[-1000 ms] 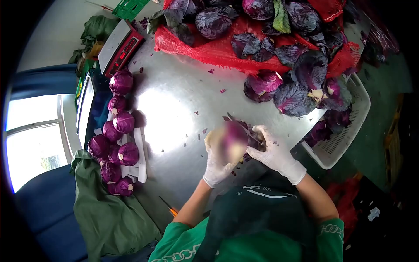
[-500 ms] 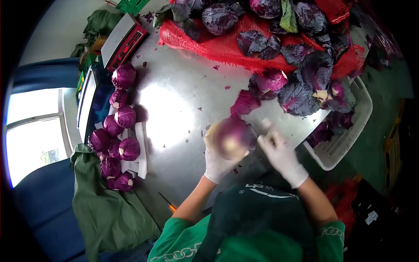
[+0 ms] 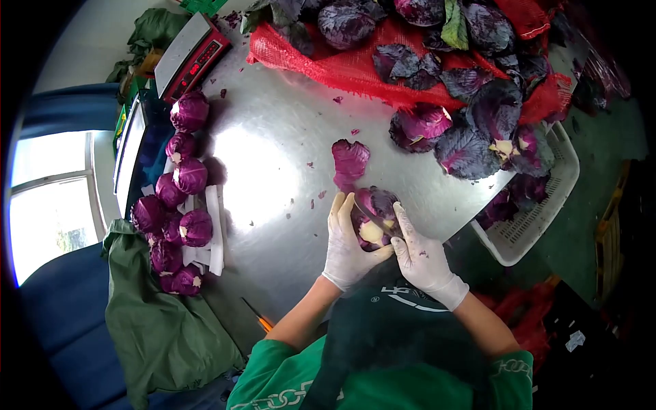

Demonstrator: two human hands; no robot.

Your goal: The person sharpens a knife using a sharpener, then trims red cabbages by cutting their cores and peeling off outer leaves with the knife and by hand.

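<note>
A red cabbage (image 3: 380, 201) with a pale cut stem end facing up sits over the metal table in front of me. My gloved left hand (image 3: 347, 240) cups it from the left side, thumb along its lower edge. My gloved right hand (image 3: 425, 261) is closed on a knife, its handle hidden by the fingers. The dark knife blade (image 3: 372, 217) lies across the cabbage next to the pale stem. Just beyond my left fingertips, a loose purple leaf (image 3: 350, 162) rests on the table.
Trimmed cabbages (image 3: 190, 175) line the table's left side beside a red scale (image 3: 195, 61). A red mesh sack (image 3: 321, 65) with untrimmed cabbages lies at the back. A white crate (image 3: 568, 164) holding leaves stands right. An orange-handled tool (image 3: 265, 324) lies near my left forearm.
The purple leaf, earlier at the cabbage's far edge, now lies on the table farther left. My right hand has come in to the cabbage, and the blade now shows across it.
</note>
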